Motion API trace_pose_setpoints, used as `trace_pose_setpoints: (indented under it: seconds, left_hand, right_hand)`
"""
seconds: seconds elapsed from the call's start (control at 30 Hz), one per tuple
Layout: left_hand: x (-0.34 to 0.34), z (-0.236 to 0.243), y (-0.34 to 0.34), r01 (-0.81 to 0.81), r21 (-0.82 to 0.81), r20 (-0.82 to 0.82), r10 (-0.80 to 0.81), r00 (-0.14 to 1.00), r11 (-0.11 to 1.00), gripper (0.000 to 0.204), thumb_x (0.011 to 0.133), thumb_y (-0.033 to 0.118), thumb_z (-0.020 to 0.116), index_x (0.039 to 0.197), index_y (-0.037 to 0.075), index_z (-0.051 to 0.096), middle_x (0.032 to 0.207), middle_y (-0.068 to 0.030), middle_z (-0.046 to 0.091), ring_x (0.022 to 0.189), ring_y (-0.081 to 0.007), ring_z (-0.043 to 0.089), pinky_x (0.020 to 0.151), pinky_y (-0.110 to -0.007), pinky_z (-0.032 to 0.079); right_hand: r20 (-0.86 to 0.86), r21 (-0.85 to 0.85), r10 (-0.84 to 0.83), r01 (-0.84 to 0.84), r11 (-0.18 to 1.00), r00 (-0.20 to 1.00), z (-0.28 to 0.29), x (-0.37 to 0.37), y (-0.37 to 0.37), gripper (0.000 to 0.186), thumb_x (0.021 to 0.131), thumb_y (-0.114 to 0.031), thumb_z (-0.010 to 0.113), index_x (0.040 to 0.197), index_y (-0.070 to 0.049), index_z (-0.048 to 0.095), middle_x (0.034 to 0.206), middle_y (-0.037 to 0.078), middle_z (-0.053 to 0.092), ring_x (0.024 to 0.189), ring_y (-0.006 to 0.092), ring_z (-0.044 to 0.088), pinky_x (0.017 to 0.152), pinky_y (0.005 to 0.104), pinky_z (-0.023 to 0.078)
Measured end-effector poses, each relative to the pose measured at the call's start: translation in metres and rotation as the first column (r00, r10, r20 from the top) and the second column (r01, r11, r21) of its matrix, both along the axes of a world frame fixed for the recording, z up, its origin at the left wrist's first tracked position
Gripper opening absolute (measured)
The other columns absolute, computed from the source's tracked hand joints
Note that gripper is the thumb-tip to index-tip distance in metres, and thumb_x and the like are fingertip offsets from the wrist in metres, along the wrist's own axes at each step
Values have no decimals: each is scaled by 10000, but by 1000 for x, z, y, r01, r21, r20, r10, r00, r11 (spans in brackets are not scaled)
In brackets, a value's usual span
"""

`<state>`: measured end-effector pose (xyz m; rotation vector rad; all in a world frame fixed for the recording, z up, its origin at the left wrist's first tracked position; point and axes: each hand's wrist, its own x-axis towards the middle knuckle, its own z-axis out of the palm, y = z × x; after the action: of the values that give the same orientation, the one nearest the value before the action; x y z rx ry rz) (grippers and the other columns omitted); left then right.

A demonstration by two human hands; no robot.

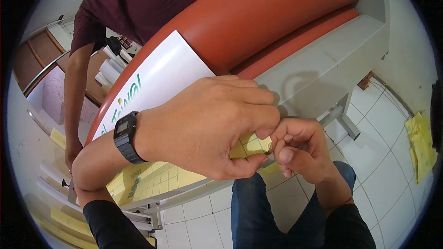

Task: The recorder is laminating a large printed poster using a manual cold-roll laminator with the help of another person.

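Note:
My left hand [210, 124], with a black digital watch [125, 136] on its wrist, reaches across a white printed sheet and bends its thumb and fingers around the edge of yellow gridded backing paper [164, 179]. Against its fingertips, my right hand [300, 150] is closed, the thumb pressed to curled fingers; what it pinches, if anything, is too small to make out. The white sheet [170, 71] with green lettering lies over a large red-orange roller [258, 16]. My left hand hides part of both sheets.
A grey metal beam [318, 60] runs alongside the roller, on a frame with a metal foot [349, 129]. Across the roller stands a person in a maroon shirt [138, 2]. Crumpled yellow paper [419, 145] lies at the far right on the white tiled floor [387, 161]. White rolls [110, 69] stand at left.

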<state>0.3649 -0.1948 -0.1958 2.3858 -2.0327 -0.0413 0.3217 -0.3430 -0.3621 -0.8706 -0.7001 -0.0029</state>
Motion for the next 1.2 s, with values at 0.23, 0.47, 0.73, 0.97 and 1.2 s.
trace_pose_setpoints:
  seconds: [0.23,0.47,0.73,0.97,1.2]
  left_hand:
    - [-1,0,-1,12,-1,19,-12,1000,1000,278,611,158,751,771,94,532,731,-66,467,677,-288,496,592,-354,385]
    - [-6,1,-1,-41,-15,31,41,999,999,235,635,147,729,752,86,535,716,-57,495,666,-276,504,591,-349,382]
    - [-24,14,-8,-379,84,-159,388,908,922,106,700,68,652,743,38,559,676,-51,558,638,-168,561,627,-276,426]
    - [-22,17,-7,-549,258,-426,604,674,795,61,780,56,643,762,8,609,736,-4,619,684,-60,540,645,-221,435]
    - [-21,17,-7,-541,296,-400,616,678,787,81,794,93,684,838,26,670,765,0,613,706,-56,541,641,-225,424]
  right_hand:
    - [-3,-94,-91,91,991,996,5,-2,4,56,900,-27,569,846,-13,564,633,-55,515,543,-16,432,488,178,318]
    - [-2,-137,-62,61,989,998,3,-2,-3,85,926,-69,564,896,6,588,602,-37,537,479,-3,456,446,170,326]
    - [74,-52,-102,106,993,992,1,1,3,104,927,-76,573,937,22,606,594,-32,532,483,-1,456,455,173,326]
    - [63,-57,-176,179,982,982,-2,3,6,79,896,-32,555,903,25,608,604,-39,526,511,-12,443,476,172,332]
    - [25,-31,-80,80,996,997,3,-3,-1,86,900,-57,560,869,17,591,597,-42,516,502,-3,455,473,167,342]
